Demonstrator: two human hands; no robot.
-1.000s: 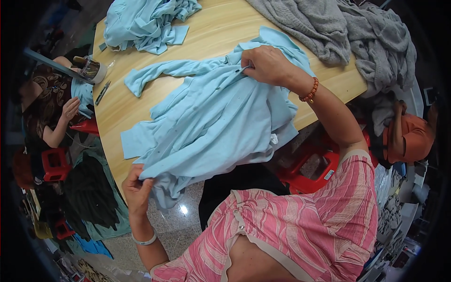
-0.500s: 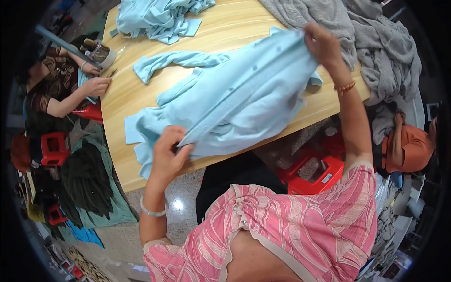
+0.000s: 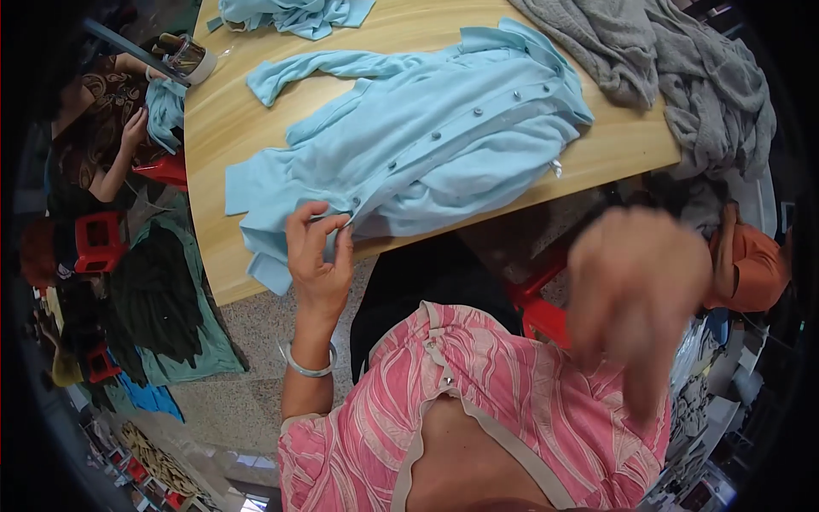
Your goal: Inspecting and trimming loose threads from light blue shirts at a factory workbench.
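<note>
A light blue collared cardigan [image 3: 401, 128] lies on the wooden table [image 3: 209, 256] in front of me, its front facing up. A row of dark buttons runs along its front band, slanting from the hem up to the collar [image 3: 520, 43]. One sleeve [image 3: 333, 64] stretches out along the far side. My left hand [image 3: 320, 252] pinches the edge of the front band near the lowest button. Off the near right side of the table, close to the camera, is my right hand [image 3: 640, 282], smeared by motion, so its fingers are unclear.
More light blue knitwear [image 3: 294, 13] sits at the table's far left. Grey knitwear [image 3: 699, 94] is heaped at the right edge. At left, a co-worker [image 3: 107, 128] handles a light blue garment beside a tool container [image 3: 192, 61]. Another person [image 3: 755, 269] is at right.
My right hand has let go of the cardigan's collar end and come back toward me. The front band has dropped flat, showing its buttons. My left hand still grips the lower end.
</note>
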